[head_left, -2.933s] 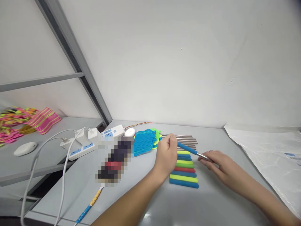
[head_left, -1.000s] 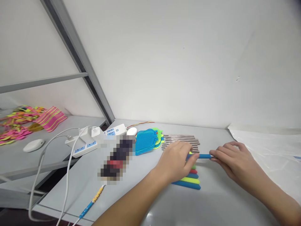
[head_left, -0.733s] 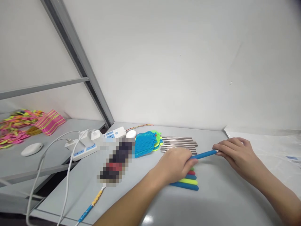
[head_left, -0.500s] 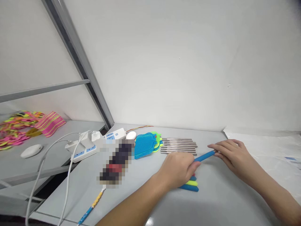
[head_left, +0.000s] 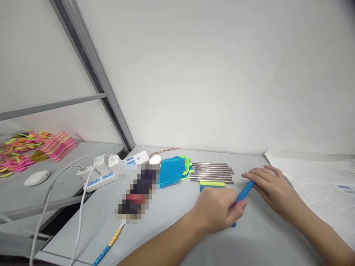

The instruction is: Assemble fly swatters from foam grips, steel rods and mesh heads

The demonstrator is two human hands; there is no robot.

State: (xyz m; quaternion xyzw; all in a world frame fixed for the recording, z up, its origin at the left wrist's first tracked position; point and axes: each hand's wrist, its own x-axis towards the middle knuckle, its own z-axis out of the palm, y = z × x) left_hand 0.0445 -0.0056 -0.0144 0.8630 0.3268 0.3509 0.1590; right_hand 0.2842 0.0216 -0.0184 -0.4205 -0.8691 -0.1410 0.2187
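My left hand is closed around a blue handle tube, which slants up to the right. At the tube's upper end, my right hand pinches it between thumb and fingers. Beneath and behind my left hand lie more handle tubes, a yellow one and blue ones among them, partly hidden. Just beyond them, several thin metal rods lie side by side. Left of the rods is a stack of fly swatter heads, with a blue mesh head on top and a yellow-green one under it.
A pixelated phone-like object with a cable lies on the left of the table. Power strips with plugs and white cables stand farther left. Clear plastic sheeting covers the right side. Colourful strips lie on the neighbouring table.
My left hand has moved right and slightly down. The blue tube now tilts more steeply, and less of it shows between my hands. The yellow tube near the rods has come into view.
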